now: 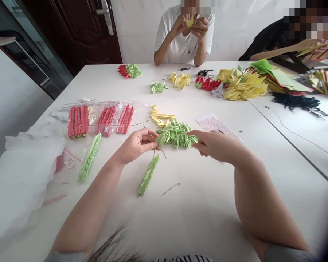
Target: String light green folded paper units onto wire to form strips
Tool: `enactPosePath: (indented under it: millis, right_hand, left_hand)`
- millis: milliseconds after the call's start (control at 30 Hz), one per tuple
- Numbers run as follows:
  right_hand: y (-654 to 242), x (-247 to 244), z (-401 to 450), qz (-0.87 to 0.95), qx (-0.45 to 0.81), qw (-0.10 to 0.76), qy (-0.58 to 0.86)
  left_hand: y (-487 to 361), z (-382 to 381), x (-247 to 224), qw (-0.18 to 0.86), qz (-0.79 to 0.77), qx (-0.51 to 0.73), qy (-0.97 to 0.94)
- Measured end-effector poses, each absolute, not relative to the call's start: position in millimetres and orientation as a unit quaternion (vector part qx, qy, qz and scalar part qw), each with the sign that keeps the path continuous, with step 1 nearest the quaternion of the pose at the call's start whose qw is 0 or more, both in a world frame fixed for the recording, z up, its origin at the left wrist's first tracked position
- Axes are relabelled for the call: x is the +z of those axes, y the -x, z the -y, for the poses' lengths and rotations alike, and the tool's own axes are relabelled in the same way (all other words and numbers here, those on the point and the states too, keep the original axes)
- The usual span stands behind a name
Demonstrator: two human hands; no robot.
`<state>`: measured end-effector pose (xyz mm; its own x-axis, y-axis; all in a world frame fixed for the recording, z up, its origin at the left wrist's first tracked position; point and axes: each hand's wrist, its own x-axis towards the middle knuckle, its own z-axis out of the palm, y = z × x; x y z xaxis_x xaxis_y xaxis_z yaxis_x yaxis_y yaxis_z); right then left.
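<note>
Between thumb and fingers, my left hand pinches a green folded paper piece at the left end of a heap of green folded paper pieces. My right hand is at the heap's right side, its index finger stretched toward the pieces; the other fingers curl under, and whether they hold anything is hidden. Dark thread hangs below my left hand. Below it lies a green braided paper strip with thread at its ends. A thin hooked wire rests on the table nearby. Yellow folded pieces lie just behind the heap.
Clear bags with red folded strips lie at left, beside another green strip and white plastic sheeting. A label sheet lies right. Across the table, a person in white folds yellow paper; yellow pieces pile up at right.
</note>
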<state>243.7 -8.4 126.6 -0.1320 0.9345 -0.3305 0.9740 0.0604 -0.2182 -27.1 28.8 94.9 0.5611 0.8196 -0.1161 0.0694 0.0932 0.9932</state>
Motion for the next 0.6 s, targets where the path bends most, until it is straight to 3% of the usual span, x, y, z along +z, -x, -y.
enactPosePath:
  millis: [133, 333, 600]
  right_hand:
    - [-232, 128, 11, -0.765, -0.231, 0.009, -0.600]
    - [-206, 127, 17, -0.799, -0.227, -0.209, -0.516]
    - [-195, 108, 15, -0.813, -0.189, -0.306, -0.458]
  left_hand:
    - [24, -29, 90, 0.631, -0.384, 0.277, -0.614]
    - [19, -26, 89, 0.642, -0.378, 0.284, -0.603]
    - [16, -23, 91, 0.622, -0.366, 0.302, -0.623]
